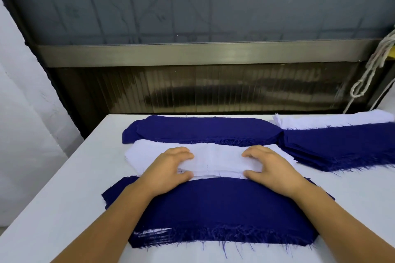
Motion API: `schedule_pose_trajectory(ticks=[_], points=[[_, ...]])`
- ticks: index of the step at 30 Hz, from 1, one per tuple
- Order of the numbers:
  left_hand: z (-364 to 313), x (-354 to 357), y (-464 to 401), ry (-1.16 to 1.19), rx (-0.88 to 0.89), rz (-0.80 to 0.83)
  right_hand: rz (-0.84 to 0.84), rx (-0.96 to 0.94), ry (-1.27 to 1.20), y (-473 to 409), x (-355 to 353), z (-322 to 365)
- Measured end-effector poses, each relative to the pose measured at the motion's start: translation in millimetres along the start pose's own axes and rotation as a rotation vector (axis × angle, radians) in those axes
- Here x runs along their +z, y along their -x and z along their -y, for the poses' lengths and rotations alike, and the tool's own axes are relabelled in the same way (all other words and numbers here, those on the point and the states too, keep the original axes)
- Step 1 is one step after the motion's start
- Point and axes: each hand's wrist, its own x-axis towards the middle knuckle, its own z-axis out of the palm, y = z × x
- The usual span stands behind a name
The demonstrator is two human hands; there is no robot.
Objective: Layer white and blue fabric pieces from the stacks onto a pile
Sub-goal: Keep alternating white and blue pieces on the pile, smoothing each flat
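Observation:
A white fabric piece [215, 159] lies across the middle of the table. My left hand [168, 168] and my right hand [267, 166] each pinch its near edge between thumb and fingers. In front of it sits the layered pile [224, 209], topped with frayed dark blue fabric, with white layers showing at its lower left edge. Behind the white piece lies a blue fabric stack [201, 129]. A second blue stack [342, 147] sits at the right, and a white stack [333, 120] lies behind that.
The white table [64, 188] ends at a far edge just behind the stacks, in front of a dark ribbed panel. A knotted white rope [372, 66] hangs at the right. A white wall or sheet stands at the left.

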Motion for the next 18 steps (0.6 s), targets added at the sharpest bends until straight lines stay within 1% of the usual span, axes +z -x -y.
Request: schedule_pose_trajectory(ticks=[3, 11, 16, 18], points=[[6, 5, 0, -0.038, -0.005, -0.094, -0.058, -0.032, 0.053, 1, 4, -4], [6, 7, 6, -0.039, 0.007, -0.164, -0.165, -0.125, 0.115, 7, 6, -1], [4, 4, 10, -0.066, 0.018, -0.254, -0.201, -0.069, 0.066, 8, 5, -1], [6, 2, 12, -0.095, -0.03, -0.298, -0.201, -0.029, 0.012, 9, 3, 0]])
